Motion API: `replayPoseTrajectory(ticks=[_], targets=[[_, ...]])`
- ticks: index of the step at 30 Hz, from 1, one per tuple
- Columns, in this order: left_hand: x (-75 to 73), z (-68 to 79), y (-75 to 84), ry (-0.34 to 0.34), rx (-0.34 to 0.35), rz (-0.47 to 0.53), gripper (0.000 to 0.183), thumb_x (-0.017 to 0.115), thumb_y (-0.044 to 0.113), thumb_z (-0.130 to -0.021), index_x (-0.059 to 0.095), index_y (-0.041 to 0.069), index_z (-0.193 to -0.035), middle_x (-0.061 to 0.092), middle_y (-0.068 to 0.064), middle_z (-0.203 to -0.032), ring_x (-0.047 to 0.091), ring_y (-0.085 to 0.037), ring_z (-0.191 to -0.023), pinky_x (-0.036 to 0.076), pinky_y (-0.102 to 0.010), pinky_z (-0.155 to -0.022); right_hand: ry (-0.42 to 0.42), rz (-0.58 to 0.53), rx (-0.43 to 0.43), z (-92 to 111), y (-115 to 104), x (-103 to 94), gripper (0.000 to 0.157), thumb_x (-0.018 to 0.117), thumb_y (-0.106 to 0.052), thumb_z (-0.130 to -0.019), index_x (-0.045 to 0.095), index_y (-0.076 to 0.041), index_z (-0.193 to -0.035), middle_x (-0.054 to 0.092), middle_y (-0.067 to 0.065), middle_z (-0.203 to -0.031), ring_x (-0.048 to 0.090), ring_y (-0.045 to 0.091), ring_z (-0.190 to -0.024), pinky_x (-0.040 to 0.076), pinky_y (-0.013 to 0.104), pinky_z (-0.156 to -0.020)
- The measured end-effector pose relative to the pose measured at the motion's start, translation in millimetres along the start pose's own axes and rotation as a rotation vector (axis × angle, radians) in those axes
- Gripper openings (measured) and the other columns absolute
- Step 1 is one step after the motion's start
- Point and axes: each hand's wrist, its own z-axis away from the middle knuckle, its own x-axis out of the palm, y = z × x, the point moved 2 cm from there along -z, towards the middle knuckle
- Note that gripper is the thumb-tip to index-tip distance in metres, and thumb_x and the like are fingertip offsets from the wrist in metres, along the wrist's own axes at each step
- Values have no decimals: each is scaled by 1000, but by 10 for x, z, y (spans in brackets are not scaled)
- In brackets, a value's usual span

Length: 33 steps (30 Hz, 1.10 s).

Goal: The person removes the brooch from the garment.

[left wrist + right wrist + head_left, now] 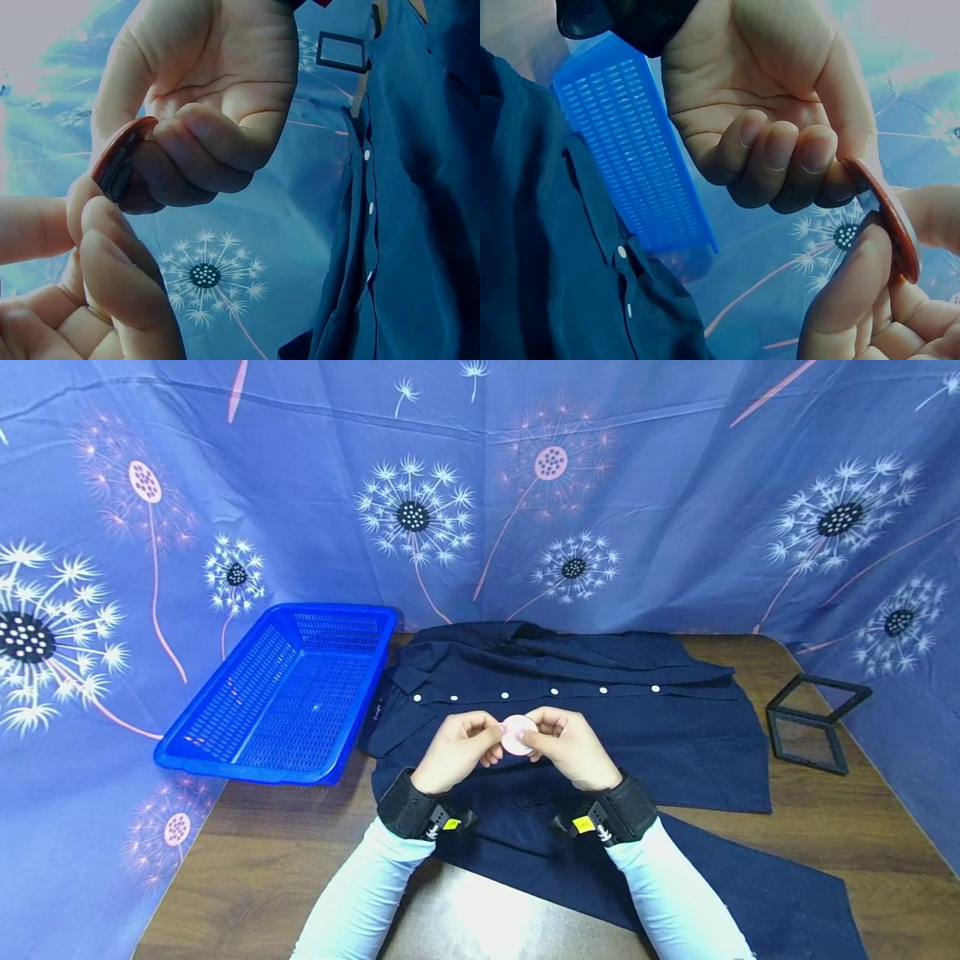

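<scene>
A small round badge [519, 735] is held between both hands over a dark navy shirt [697, 735]. Its front looks pale pink from the head view. From the side, the badge [112, 161] shows a reddish rim and a metal fitting on its back. My left hand [459, 747] pinches its left edge between thumb and fingers. On the opposite edge, my right hand [573, 747] pinches it likewise, other fingers curled in. Below the hands the shirt lies spread, with a row of white buttons [505, 695] along its front.
A blue plastic basket [352, 727] with slotted sides stands left of the shirt. On the right, a black hinged frame [806, 743] stands on the wooden table [892, 835]. Behind everything hangs a blue cloth [315, 485] with dandelion prints.
</scene>
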Motion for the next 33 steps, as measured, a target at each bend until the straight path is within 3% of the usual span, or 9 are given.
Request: replayPoseTrajectory(ticks=[9,23,33], targets=[[-4,13,32,5,-2,-14,19,50,-1,-90,56,-13,-77,54,-18,-63,51,-12,-52,44,-21,-51,7,-4,29,2,-13,13,19,63,-4,-83,60,9,-98,64,-3,-78,58,9,-63,51,24,-57],[-1,6,5,9,-16,-14,18,50,0,-90,55,-12,-77,53,-6,-61,50,-11,-52,44,-20,-50,8,-7,37,3,14,9,21,61,-5,-84,60,9,-99,64,-3,-78,58,9,-63,51,24,-57],[1,1,0,32,-29,-30,18,50,1,-89,55,-12,-76,52,-4,-60,49,-12,-51,44,-21,-50,34,68,-32,27,-77,35,18,62,-4,-85,62,6,-100,64,1,-82,58,11,-63,51,27,-58]])
